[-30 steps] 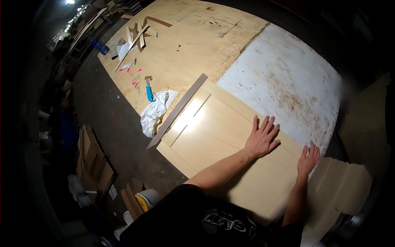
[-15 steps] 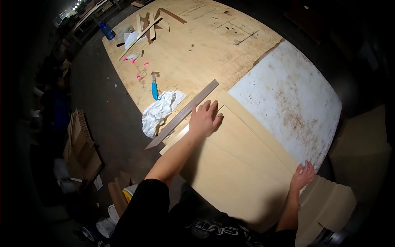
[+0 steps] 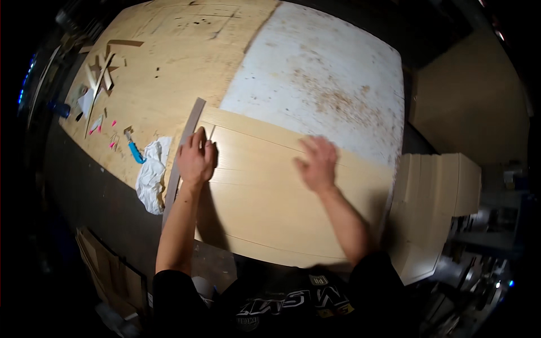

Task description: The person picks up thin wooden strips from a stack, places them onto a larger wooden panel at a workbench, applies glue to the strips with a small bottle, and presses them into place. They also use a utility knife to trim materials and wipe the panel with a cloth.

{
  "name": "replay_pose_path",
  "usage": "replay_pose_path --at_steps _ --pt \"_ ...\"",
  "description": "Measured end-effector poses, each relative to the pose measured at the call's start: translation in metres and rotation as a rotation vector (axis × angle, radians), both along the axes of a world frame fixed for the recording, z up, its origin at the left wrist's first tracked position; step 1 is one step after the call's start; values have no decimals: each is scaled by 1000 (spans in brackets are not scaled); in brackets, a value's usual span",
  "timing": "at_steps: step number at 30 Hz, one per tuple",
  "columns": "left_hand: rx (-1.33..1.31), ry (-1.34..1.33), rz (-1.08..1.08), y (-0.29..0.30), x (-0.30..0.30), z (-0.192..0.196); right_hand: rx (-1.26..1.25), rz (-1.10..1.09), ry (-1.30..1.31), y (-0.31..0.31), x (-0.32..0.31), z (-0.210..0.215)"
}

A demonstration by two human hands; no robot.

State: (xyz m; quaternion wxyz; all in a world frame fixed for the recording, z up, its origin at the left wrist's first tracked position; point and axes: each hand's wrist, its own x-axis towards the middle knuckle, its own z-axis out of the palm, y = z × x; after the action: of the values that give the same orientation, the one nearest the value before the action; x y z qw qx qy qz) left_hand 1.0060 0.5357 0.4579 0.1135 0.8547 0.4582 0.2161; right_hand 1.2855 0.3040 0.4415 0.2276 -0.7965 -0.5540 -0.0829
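Note:
A pale wooden panel (image 3: pixel 270 203) with thin lines across its face lies in front of me. My left hand (image 3: pixel 196 160) rests at its left edge, fingers forward and thumb apart, holding nothing that I can see. Right beside that hand, a long grey-brown strip (image 3: pixel 192 121) runs along the panel's left side. My right hand (image 3: pixel 319 164), a little blurred, is over the far part of the panel with its fingers spread and nothing in them. Whether it touches the surface I cannot tell.
A crumpled white cloth (image 3: pixel 152 177) and a blue-handled knife (image 3: pixel 135 152) lie left of the strip. Farther off are wood offcuts (image 3: pixel 101 76) and a blue bottle (image 3: pixel 60 109). A stained white board (image 3: pixel 338 73) covers the far right tabletop; a stack of pale panels (image 3: pixel 428 205) stands right.
My right hand has left the panel's right edge and moved inward over its face. My left hand stays by the strip. The view has turned toward the right.

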Motion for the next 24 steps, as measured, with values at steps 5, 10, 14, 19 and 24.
replay_pose_path --at_steps 5,10,14,19,24 --pt "-12 18 -32 4 19 -12 -22 -522 -200 -152 154 -11" --pt "92 64 2 -5 10 -5 -57 -448 -95 -141 141 -7" --pt "26 158 48 -38 32 -16 -58 -431 -87 -146 149 -13" --pt "-140 232 53 -47 46 11 -66 -404 -101 -149 148 -11" --pt "-141 199 72 -44 43 13 -54 -395 -98 -143 144 -9"
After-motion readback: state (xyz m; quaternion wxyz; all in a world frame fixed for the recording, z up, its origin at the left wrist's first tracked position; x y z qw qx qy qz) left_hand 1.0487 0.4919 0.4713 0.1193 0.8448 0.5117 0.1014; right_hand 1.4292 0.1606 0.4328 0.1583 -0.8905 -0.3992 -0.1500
